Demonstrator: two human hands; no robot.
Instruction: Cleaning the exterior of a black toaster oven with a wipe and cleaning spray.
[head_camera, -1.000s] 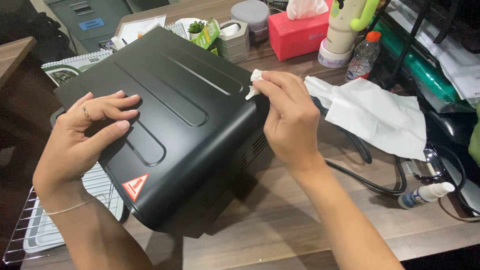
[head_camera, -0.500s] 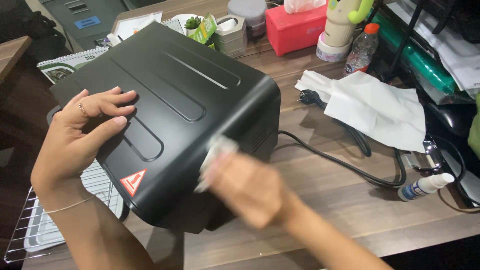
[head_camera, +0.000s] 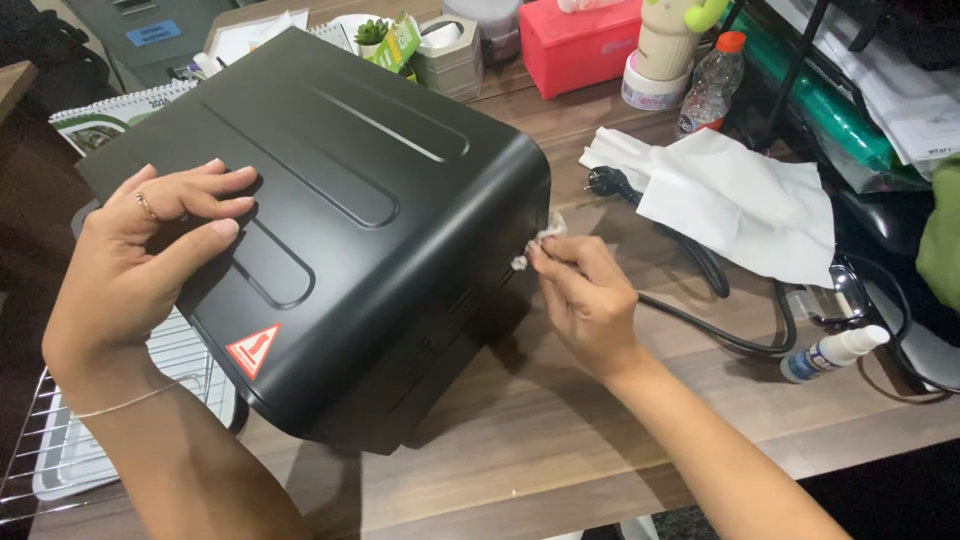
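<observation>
- We press our left hand (head_camera: 135, 265) flat on the ribbed top of the black oven (head_camera: 330, 230), fingers spread over a raised panel and gripping nothing; a ring sits on one finger and a thin bracelet circles the wrist
- Our right hand (head_camera: 585, 300) pinches a small crumpled tissue wad (head_camera: 535, 243) between thumb and fingertips, a narrow grip closed on the wad alone
- The wad touches the oven's vented side wall, just below the rounded upper edge; the oven lies between our two hands on the wooden table (head_camera: 600, 440)
- Below our left palm, on the oven's near corner, sits a red triangular warning sticker (head_camera: 252, 349)
- Under our left forearm, a wire rack (head_camera: 60, 450) with a metal tray pokes out from beneath the oven
- Just beyond our right knuckles lies the black plug (head_camera: 605, 182) of a power cord (head_camera: 720, 330), which curves past the wrist side of that hand
- Farther out from the right hand, a spread white paper towel (head_camera: 740, 205) covers part of the cord
- Well to the right of our right wrist, a small spray bottle (head_camera: 832, 352) lies on its side
- Beyond the oven, away from both hands, stand a red tissue box (head_camera: 580, 45), a plastic water bottle (head_camera: 712, 88) with an orange cap, a roll of tape (head_camera: 650, 92) and a spiral calendar (head_camera: 110, 112)
</observation>
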